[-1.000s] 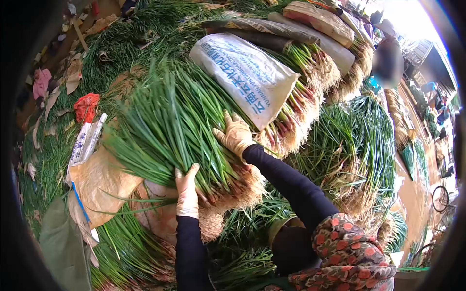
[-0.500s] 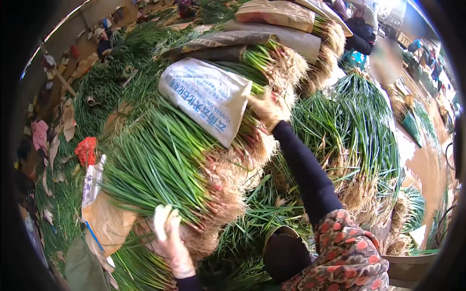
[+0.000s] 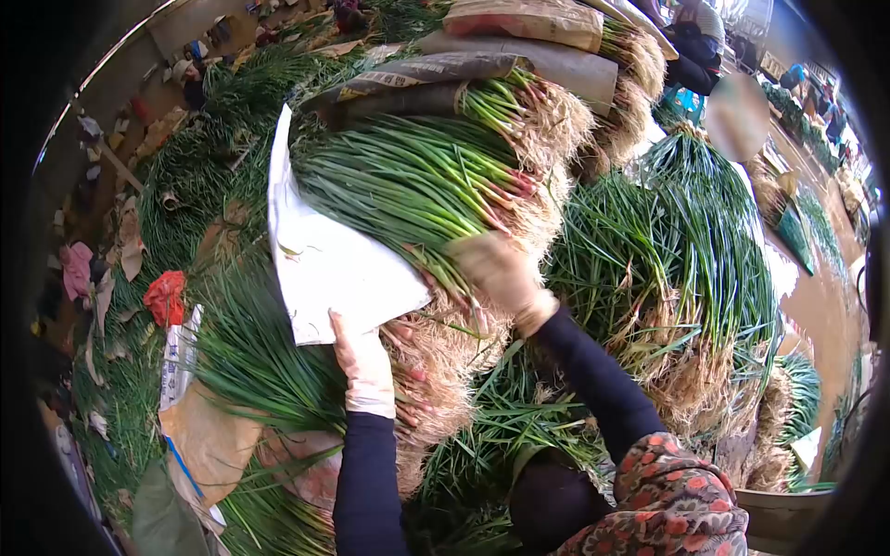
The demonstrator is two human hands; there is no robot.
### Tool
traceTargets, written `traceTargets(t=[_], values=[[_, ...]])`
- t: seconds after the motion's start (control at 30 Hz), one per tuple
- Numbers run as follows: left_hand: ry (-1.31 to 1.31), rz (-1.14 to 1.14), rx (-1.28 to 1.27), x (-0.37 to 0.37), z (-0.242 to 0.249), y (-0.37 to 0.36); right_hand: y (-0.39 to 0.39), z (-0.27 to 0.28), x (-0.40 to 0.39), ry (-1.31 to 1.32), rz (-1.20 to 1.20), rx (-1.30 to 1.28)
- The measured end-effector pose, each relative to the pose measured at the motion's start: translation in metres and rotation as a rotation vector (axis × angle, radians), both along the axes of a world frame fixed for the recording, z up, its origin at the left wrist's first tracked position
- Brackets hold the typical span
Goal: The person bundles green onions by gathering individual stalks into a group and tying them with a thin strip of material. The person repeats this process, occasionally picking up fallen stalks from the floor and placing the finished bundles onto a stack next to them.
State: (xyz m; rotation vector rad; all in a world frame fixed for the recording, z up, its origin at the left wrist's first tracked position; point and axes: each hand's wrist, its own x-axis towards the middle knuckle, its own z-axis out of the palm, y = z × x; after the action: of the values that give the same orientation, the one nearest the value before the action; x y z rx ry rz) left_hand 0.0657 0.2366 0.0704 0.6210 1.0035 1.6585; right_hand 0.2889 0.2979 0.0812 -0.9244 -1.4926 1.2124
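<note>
My left hand (image 3: 361, 366), in a pale glove, grips the lower edge of a white sack sheet (image 3: 348, 278) with the thumb on top. The sheet is folded back, plain side up, its far corner standing upright. Beside it, fanned green onions (image 3: 408, 176) with reddish bases and straw-coloured roots lie uncovered. Over the stalk bases just right of the sheet is my right hand (image 3: 501, 278), also gloved. Its fingers are smeared by motion, and whether they close on any stalks I cannot tell. More green onions (image 3: 269, 347) lie under and left of the sheet.
Wrapped green onion bundles (image 3: 519, 69) are stacked at the back. Another heap of green onions (image 3: 691, 232) stands on the right. A red plastic bag (image 3: 165, 296) and a tan sheet (image 3: 213, 431) are at the left. Other people (image 3: 695, 46) are in the background.
The printed white sack has been turned over toward the left, baring the stalks beneath. My left hand has moved up and taken hold of its edge; my right hand has come down nearer.
</note>
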Motion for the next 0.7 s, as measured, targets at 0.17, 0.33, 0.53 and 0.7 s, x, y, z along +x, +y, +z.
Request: traceTargets(t=[0.17, 0.33, 0.53, 0.7], values=[[-0.606, -0.038, 0.059, -0.055, -0.097, 0.044, 0.082, -0.157, 0.123, 0.336, -0.489, -0.553], [-0.713, -0.151, -0.014, -0.049, -0.057, 0.039, 0.114, -0.133, 0.105, 0.469, -0.406, -0.611], [-0.663, -0.238, -0.018, -0.079, -0.007, -0.003, 0.087, -0.09, 0.067, 0.55, -0.274, -0.552], [-0.069, -0.181, 0.051, -0.126, 0.041, -0.061, 0.001, -0.041, 0.018, 0.583, -0.138, -0.549]])
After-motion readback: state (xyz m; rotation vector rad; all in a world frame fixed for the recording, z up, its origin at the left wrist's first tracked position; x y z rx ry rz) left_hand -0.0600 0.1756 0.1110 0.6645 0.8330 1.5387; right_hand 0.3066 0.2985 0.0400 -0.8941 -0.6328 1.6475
